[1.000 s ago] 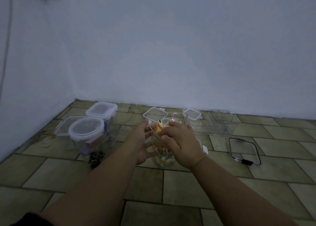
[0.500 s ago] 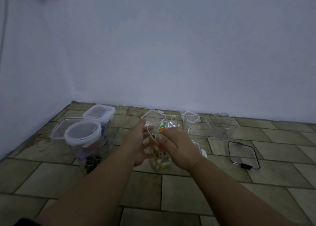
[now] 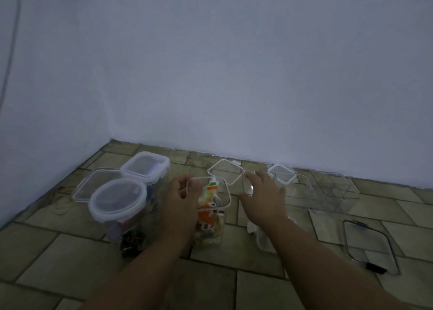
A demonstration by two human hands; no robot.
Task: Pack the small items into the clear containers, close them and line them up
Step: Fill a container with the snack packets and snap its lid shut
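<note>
A tall clear container (image 3: pixel 212 218), open at the top and stuffed with orange, yellow and white packets, stands on the tiled floor at the centre. My left hand (image 3: pixel 180 202) grips its left side. My right hand (image 3: pixel 262 198) hovers just right of it with fingers spread and nothing in them, the fingertips close to a loose square clear lid (image 3: pixel 226 171). Under that hand lies an open, empty clear box (image 3: pixel 297 187). A small white-rimmed lid (image 3: pixel 282 173) lies behind it.
At left stand a closed round-lidded container (image 3: pixel 117 200), a closed square one (image 3: pixel 145 168) and a flat lid (image 3: pixel 92 185), with black binder clips (image 3: pixel 131 241) in front. Another empty clear box (image 3: pixel 335 192) and a black-latched lid (image 3: pixel 372 246) lie right. The wall is close behind.
My right hand has let go of the packets at the container's mouth and moved right, opening. The left hand still holds the container.
</note>
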